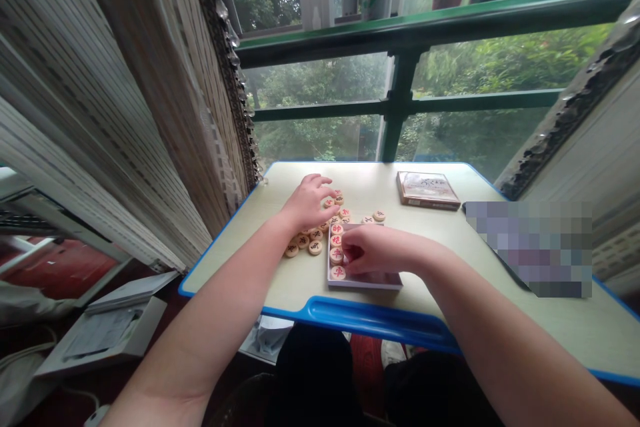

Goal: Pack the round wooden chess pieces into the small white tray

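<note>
Loose round wooden xiangqi pieces [315, 247] with red and black characters lie in a heap on the small table [240, 267]. Over the heap's left side is my left hand [309, 203], fingers spread, thumb close to the pieces; I see nothing held in it. A shallow open box [367, 283] stands right of the heap, with a column of red-character pieces [338, 272] along its left wall. My right hand [373, 247] reaches into this box, fingers curled together beside that column. Whatever its fingertips may hold is hidden.
A flat box lid [429, 189] lies at the table's back right. Right of it is a pixelated flat object [530, 250]. A blue tray groove [375, 320] runs along the front edge. Curtains [150, 67] hang at the left; an open white box [105, 327] sits below.
</note>
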Action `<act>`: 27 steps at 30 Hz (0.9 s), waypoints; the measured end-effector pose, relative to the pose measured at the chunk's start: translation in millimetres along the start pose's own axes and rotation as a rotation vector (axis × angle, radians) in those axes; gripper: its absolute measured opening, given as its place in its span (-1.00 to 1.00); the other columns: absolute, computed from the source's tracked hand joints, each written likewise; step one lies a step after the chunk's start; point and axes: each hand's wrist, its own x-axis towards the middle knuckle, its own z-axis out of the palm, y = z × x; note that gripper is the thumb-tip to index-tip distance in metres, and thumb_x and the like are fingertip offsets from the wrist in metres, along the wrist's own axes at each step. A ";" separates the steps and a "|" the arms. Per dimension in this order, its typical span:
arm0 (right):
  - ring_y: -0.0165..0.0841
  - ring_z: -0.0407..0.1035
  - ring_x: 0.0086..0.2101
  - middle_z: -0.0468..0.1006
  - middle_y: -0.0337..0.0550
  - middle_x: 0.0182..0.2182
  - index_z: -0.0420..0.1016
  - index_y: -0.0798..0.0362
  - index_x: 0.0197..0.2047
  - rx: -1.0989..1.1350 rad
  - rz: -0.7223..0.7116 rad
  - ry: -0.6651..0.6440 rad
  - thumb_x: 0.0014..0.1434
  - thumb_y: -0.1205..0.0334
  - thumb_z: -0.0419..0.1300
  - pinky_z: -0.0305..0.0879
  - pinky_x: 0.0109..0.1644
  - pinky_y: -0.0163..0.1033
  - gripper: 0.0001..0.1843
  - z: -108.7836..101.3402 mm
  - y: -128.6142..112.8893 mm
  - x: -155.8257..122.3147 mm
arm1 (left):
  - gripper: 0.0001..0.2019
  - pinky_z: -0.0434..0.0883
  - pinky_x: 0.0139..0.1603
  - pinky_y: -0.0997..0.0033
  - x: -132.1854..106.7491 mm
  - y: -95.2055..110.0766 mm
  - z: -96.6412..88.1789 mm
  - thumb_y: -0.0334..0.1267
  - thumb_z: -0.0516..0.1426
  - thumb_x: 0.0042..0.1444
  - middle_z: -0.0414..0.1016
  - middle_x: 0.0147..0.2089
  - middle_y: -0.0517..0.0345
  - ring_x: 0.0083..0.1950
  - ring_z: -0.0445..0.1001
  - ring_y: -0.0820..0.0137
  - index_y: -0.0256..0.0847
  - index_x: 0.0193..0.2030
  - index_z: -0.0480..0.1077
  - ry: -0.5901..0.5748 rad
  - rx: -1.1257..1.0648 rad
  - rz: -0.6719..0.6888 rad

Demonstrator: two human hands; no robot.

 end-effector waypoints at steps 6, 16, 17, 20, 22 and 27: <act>-0.49 0.17 -0.53 0.39 -0.27 -0.49 0.26 0.06 -0.52 -0.010 0.007 0.011 -0.07 0.17 0.19 -0.03 -0.52 -0.37 -0.82 0.9 -0.4 0.8 | -0.74 0.18 0.21 0.04 0.0 -0.5 0.8 -0.11 0.14 0.00 0.37 0.05 -0.02 0.17 0.16 0.13 -0.20 -0.24 0.50 0.001 -0.001 0.002; -0.48 0.16 -0.53 0.38 -0.28 -0.53 0.27 0.05 -0.52 0.043 0.024 0.020 -0.09 0.21 0.19 -0.03 -0.51 -0.36 -0.85 0.0 -0.1 -1.2 | -0.76 0.22 0.20 0.10 2.3 -4.5 5.5 -0.35 0.05 0.00 0.43 0.00 -0.01 0.12 0.24 0.20 -0.21 -0.23 0.51 -0.011 -0.010 0.018; -0.48 0.15 -0.54 0.36 -0.29 -0.55 0.27 0.05 -0.52 0.058 0.028 0.026 -0.09 0.22 0.18 -0.03 -0.51 -0.36 -0.86 -0.8 0.0 -1.7 | -0.73 0.23 0.19 0.13 2.9 -6.0 6.9 -0.40 0.04 -0.01 0.44 -0.01 0.01 0.11 0.26 0.22 -0.21 -0.22 0.50 -0.016 -0.013 0.022; -0.49 0.10 -0.56 0.30 -0.32 -0.60 0.26 0.05 -0.54 0.107 0.018 0.114 -0.08 0.26 0.16 -0.04 -0.51 -0.36 -0.88 -3.4 3.1 -0.3 | -0.64 0.27 0.17 0.19 4.2 -9.9 10.3 -0.50 0.00 -0.07 0.47 -0.06 0.07 0.06 0.33 0.28 -0.19 -0.19 0.50 -0.033 -0.030 0.025; -0.48 0.10 -0.55 0.31 -0.32 -0.59 0.28 0.05 -0.51 0.132 0.030 0.255 -0.03 0.25 0.13 -0.01 -0.49 -0.36 -0.91 -3.9 9.5 4.2 | -0.62 0.29 0.15 0.22 4.3 -11.3 11.6 -0.54 -0.02 -0.09 0.49 -0.09 0.07 0.03 0.36 0.30 -0.21 -0.19 0.50 -0.044 -0.048 0.014; -0.36 0.27 -0.35 0.49 -0.10 -0.33 0.43 0.11 -0.29 -0.003 0.161 0.657 0.08 0.29 0.06 0.14 -0.28 -0.30 -0.84 2.5 39.1 21.8 | -0.66 0.36 0.05 0.30 3.0 -9.5 12.2 -0.53 -0.01 -0.03 0.53 -0.17 0.03 -0.08 0.43 0.33 -0.24 -0.20 0.52 -0.150 -0.150 -0.004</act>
